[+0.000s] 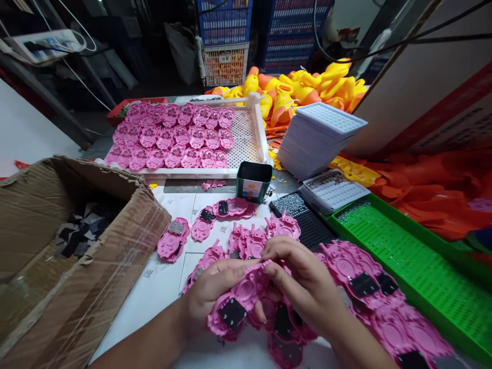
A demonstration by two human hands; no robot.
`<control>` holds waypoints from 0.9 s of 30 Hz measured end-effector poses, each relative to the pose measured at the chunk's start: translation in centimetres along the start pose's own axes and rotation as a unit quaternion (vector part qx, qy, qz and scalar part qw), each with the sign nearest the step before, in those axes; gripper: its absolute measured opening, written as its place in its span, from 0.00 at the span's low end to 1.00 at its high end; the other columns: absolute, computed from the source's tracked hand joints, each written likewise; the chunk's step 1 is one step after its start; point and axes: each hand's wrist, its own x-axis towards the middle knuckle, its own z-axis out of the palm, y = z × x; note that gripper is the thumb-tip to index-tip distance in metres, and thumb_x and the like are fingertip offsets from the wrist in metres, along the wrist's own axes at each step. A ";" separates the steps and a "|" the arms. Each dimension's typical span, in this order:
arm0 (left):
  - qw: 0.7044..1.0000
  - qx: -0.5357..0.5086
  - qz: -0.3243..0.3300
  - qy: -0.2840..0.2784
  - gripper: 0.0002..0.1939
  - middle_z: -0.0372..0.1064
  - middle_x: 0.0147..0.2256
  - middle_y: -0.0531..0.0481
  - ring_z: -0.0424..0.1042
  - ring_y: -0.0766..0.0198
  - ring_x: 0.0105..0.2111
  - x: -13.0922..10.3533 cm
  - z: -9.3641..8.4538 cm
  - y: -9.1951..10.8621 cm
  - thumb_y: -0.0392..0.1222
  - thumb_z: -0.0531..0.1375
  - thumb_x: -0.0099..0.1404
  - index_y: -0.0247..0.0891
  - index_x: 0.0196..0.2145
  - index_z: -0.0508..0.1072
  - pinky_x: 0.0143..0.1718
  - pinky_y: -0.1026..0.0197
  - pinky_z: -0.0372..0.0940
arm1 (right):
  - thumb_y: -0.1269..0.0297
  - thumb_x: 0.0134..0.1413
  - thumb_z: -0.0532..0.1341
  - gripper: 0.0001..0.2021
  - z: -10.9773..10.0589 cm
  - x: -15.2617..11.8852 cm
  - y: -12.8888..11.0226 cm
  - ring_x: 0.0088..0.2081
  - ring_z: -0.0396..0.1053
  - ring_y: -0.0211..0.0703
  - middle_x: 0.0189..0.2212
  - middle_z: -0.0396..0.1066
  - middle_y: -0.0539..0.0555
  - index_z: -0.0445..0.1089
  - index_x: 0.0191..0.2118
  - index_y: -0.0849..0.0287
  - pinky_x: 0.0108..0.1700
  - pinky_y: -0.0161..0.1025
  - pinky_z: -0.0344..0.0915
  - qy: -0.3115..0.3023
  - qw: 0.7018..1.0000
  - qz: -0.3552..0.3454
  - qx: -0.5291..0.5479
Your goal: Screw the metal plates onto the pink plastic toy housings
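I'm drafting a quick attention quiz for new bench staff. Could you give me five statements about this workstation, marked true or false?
1. The left hand is holding a pink part. True.
2. The right hand rests on the cardboard box. False: its fingertips are at the far end of the pink part.
3. The small dark green container stands just in front of the white tray. True.
4. The white tray is filled with yellow pieces. False: it holds rows of pink parts.
5. The bright green tray is on the left side of the view. False: it is on the right; the cardboard box is on the left.
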 end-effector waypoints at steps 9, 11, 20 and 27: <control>1.000 -0.022 0.006 0.011 0.20 0.72 0.24 0.46 0.70 0.71 0.20 0.2 0.0 0.1 0.48 0.67 0.55 0.28 0.39 0.76 0.24 0.72 0.63 | 0.72 0.60 0.53 0.08 -0.5 0.1 0.4 0.39 0.71 0.39 0.37 0.72 0.55 0.65 0.43 0.54 0.40 0.35 0.71 -0.120 0.988 -0.091 -0.038; 1.000 -0.026 0.013 0.008 0.21 0.72 0.27 0.46 0.70 0.71 0.21 0.3 0.0 0.0 0.46 0.68 0.54 0.29 0.42 0.74 0.24 0.72 0.63 | 0.72 0.60 0.53 0.07 -0.7 0.1 0.5 0.40 0.70 0.39 0.38 0.72 0.54 0.64 0.41 0.54 0.42 0.37 0.71 -0.139 0.985 -0.092 -0.038; 0.999 -0.051 0.010 0.012 0.25 0.72 0.30 0.50 0.72 0.68 0.21 0.1 -0.1 -0.8 0.40 0.70 0.51 0.35 0.43 0.63 0.24 0.69 0.67 | 0.69 0.61 0.52 0.05 -1.1 -0.1 0.5 0.37 0.66 0.43 0.31 0.70 0.54 0.63 0.36 0.55 0.40 0.43 0.67 -0.170 0.981 -0.079 -0.041; 0.999 -0.030 0.031 -0.018 0.22 0.74 0.30 0.48 0.75 0.64 0.24 0.0 -0.4 -0.3 0.42 0.64 0.57 0.36 0.46 0.63 0.27 0.67 0.67 | 0.71 0.59 0.54 0.06 -0.8 0.3 -0.1 0.38 0.69 0.42 0.33 0.72 0.53 0.65 0.39 0.54 0.42 0.41 0.69 -0.122 0.989 -0.083 0.006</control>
